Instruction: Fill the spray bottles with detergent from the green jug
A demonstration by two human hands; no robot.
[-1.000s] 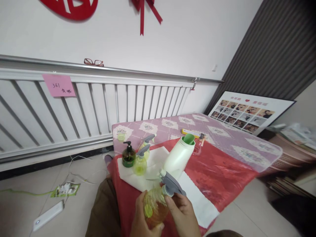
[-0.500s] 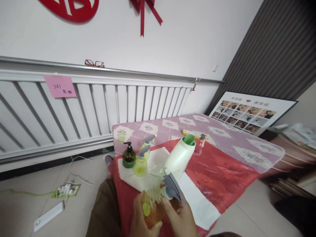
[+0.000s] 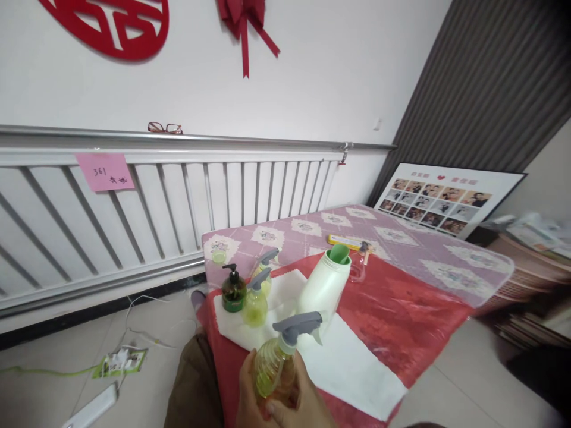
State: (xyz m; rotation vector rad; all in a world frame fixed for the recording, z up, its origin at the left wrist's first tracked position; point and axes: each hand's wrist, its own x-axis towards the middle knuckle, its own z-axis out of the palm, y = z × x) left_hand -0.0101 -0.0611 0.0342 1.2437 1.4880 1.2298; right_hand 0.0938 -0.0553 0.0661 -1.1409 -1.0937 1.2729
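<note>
Both my hands are wrapped round a clear spray bottle (image 3: 273, 371) with yellow-amber liquid and a grey trigger head, held upright over the near edge of the table. My left hand (image 3: 247, 392) grips its left side, and my right hand (image 3: 306, 398) closes round its right side and lower front. Just beyond stands a large white bottle (image 3: 328, 279) with a green opening, tilted to the right. Left of it are two more yellowish spray bottles (image 3: 256, 306) with grey heads, one behind the other, and a dark green pump bottle (image 3: 233, 291).
A white cloth (image 3: 357, 368) lies on a red sheet (image 3: 401, 309) over the patterned tablecloth (image 3: 307, 226). Farther back are a small clear spray bottle (image 3: 358, 270) and a yellow package (image 3: 344, 241). A radiator (image 3: 241, 190) runs behind; a power strip (image 3: 120, 362) lies on the floor.
The spray bottle in my hands has gone from tilted to upright, its trigger head now level. My right hand has moved down from its neck to the body. The view has tilted up slightly.
</note>
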